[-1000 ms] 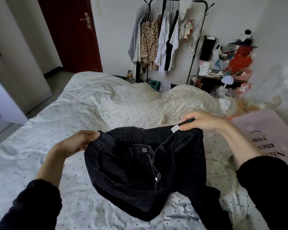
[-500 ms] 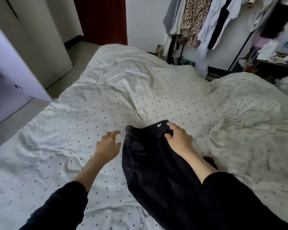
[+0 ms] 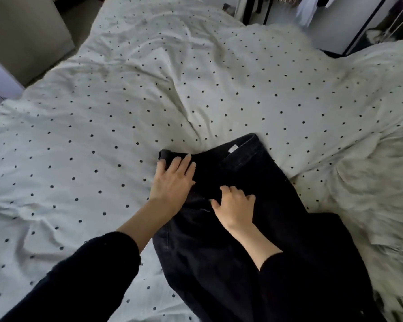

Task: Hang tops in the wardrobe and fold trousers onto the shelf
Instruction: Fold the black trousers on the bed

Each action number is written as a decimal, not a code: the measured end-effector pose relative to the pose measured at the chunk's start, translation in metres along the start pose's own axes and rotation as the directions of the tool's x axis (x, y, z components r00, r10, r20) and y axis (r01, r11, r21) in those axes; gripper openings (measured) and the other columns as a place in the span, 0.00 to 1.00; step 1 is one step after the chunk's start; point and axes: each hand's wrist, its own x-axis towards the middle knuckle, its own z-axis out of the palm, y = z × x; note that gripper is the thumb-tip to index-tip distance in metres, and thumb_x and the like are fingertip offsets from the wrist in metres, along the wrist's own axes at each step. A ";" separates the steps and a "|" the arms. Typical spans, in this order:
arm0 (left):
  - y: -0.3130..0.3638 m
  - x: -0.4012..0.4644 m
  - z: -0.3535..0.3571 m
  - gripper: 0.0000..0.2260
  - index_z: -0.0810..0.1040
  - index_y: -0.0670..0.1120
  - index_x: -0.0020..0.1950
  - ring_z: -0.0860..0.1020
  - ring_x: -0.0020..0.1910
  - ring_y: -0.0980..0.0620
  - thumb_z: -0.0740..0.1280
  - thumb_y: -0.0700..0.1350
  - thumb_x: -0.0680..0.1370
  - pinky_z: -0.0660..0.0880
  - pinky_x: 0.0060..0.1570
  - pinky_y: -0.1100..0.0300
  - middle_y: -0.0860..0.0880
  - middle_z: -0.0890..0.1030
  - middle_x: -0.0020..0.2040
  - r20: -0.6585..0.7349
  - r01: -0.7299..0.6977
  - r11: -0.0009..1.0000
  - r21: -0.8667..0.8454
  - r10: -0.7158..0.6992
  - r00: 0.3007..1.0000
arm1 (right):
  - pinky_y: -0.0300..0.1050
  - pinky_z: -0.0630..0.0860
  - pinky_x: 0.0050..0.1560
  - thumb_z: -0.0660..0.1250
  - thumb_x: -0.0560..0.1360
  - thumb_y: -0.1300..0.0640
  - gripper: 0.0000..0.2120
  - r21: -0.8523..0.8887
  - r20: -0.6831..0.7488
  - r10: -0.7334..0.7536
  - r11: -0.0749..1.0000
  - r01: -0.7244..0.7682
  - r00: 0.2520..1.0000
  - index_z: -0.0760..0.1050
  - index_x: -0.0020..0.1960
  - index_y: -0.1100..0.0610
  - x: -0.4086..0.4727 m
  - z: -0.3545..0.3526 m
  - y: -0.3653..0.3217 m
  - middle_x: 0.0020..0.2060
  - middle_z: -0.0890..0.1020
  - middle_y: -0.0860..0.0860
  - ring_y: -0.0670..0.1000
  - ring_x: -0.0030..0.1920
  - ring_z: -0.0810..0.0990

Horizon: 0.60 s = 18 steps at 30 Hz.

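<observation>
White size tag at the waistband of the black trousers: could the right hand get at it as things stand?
Probably yes. The white tag lies exposed on the black trousers, beyond the right hand, with only flat dark fabric between them. The left hand presses the waistband's left corner, off that path.

The trousers (image 3: 230,228) lie on the bed (image 3: 102,135), lower centre of the frame, waistband toward the top. My left hand (image 3: 172,180) rests on their upper left corner; my right hand (image 3: 236,208) sits just right of it, on the cloth. A clothes rack (image 3: 363,26) stands behind the bed, upper right.
</observation>
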 end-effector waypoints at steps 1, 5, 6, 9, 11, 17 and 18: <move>-0.005 0.005 0.006 0.24 0.72 0.46 0.68 0.68 0.62 0.47 0.67 0.55 0.75 0.61 0.55 0.51 0.47 0.74 0.67 -0.061 0.028 0.999 0.031 -0.026 0.998 | 0.54 0.70 0.54 0.69 0.72 0.44 0.20 -0.030 -0.023 0.016 0.999 -0.017 1.000 0.77 0.57 0.57 0.005 0.010 0.000 0.47 0.82 0.52 0.55 0.50 0.80; -0.018 0.014 0.021 0.17 0.82 0.45 0.45 0.73 0.43 0.47 0.78 0.50 0.60 0.59 0.42 0.55 0.49 0.78 0.36 -0.046 0.064 0.990 0.124 -0.058 0.997 | 0.50 0.74 0.37 0.83 0.50 0.57 0.17 -0.082 -0.091 0.071 0.994 -0.078 0.993 0.75 0.28 0.56 0.015 0.028 0.008 0.22 0.75 0.49 0.51 0.23 0.75; -0.018 0.013 0.017 0.14 0.80 0.45 0.38 0.73 0.41 0.46 0.79 0.45 0.56 0.58 0.42 0.55 0.49 0.76 0.33 -0.034 0.071 0.989 0.131 -0.067 0.997 | 0.48 0.73 0.34 0.82 0.50 0.60 0.17 -0.035 -0.089 0.060 0.997 -0.063 0.994 0.73 0.26 0.57 0.014 0.028 0.011 0.19 0.72 0.49 0.50 0.19 0.71; -0.022 0.016 0.011 0.11 0.79 0.44 0.31 0.74 0.37 0.44 0.74 0.33 0.54 0.57 0.40 0.55 0.47 0.75 0.31 -0.108 0.136 0.990 0.045 -0.131 0.986 | 0.48 0.69 0.39 0.74 0.65 0.63 0.07 0.244 -0.116 0.169 0.960 -0.136 0.979 0.75 0.33 0.59 0.020 0.015 0.015 0.23 0.76 0.51 0.52 0.21 0.71; -0.029 0.020 0.011 0.10 0.80 0.42 0.34 0.74 0.35 0.43 0.72 0.30 0.58 0.56 0.39 0.54 0.45 0.77 0.31 -0.174 0.230 0.973 -0.016 -0.229 0.958 | 0.49 0.67 0.46 0.66 0.74 0.61 0.03 0.418 -0.154 0.307 0.881 -0.219 0.939 0.75 0.42 0.59 0.021 0.012 0.024 0.28 0.79 0.51 0.54 0.28 0.76; -0.019 0.039 0.015 0.06 0.79 0.40 0.31 0.74 0.35 0.42 0.69 0.30 0.60 0.60 0.42 0.51 0.43 0.76 0.27 -0.127 0.354 0.934 -0.042 -0.356 0.926 | 0.53 0.73 0.56 0.63 0.78 0.58 0.09 0.515 -0.172 0.073 0.857 0.026 0.982 0.79 0.55 0.58 0.013 0.007 0.035 0.34 0.84 0.49 0.50 0.35 0.82; -0.013 0.040 0.015 0.05 0.80 0.40 0.33 0.75 0.37 0.42 0.69 0.31 0.62 0.61 0.43 0.50 0.43 0.77 0.28 -0.119 0.347 0.936 -0.061 -0.352 0.928 | 0.50 0.69 0.61 0.60 0.80 0.56 0.12 0.493 -0.073 -0.006 0.869 0.041 0.997 0.77 0.60 0.55 0.009 0.007 0.039 0.38 0.85 0.49 0.48 0.39 0.83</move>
